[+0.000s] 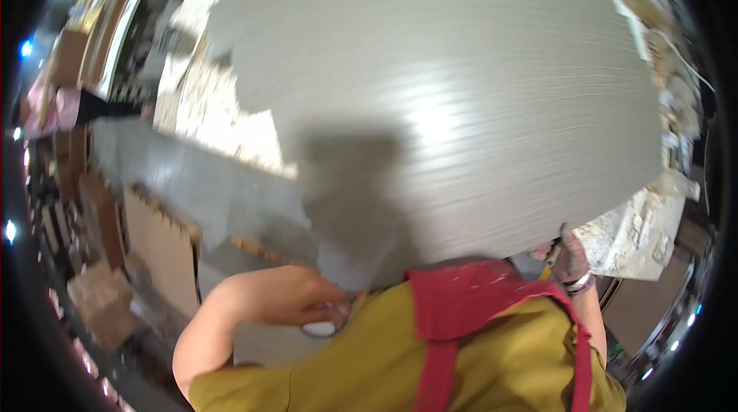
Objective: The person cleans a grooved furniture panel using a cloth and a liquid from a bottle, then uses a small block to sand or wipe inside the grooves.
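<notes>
Grey sheet [500, 158]: edge work probable, lower right; next likely calls for steadying it. Right hand [571, 260]: fingers curled round slim tool [551, 258]; left hand [332, 310]: cannot tell.

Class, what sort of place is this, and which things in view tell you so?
Probably a workshop or small factory: a large grey sheet spreads in front of the person, who wears a smeared red apron, and what look like brown boxes sit at the left.
</notes>
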The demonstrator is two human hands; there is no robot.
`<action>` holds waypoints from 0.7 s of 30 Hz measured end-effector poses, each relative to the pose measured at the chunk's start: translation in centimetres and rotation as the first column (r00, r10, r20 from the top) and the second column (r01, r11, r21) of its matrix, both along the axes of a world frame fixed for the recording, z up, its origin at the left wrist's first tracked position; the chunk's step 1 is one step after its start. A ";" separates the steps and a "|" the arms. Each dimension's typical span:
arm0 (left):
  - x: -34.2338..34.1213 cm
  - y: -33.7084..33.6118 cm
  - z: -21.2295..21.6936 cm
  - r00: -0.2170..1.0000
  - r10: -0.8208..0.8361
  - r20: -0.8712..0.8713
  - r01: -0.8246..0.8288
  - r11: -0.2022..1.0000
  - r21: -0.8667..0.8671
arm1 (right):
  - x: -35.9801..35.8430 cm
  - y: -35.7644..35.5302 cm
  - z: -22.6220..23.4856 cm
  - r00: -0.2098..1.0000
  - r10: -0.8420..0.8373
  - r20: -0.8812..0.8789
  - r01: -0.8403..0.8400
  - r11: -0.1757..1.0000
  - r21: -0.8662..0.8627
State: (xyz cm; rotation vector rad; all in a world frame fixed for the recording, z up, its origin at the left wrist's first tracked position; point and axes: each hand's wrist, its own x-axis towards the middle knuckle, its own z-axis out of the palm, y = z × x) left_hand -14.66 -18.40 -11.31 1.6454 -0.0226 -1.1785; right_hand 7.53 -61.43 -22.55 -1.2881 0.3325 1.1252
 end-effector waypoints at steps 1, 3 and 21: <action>1.8 1.2 1.6 0.970 0.213 0.117 -0.199 0.973 -0.119 | 0.0 -0.3 -0.5 0.999 -0.009 -0.045 0.009 1.000 -0.016; 4.6 3.3 1.3 0.706 0.614 0.353 -0.560 0.789 -0.253 | 0.2 -1.1 -2.2 0.997 -0.019 -0.072 0.019 1.000 -0.010; 38.9 12.5 -13.5 0.515 -0.126 0.848 -0.816 0.232 0.530 | -3.0 1.0 -3.2 0.954 -0.191 -0.230 0.209 0.976 0.054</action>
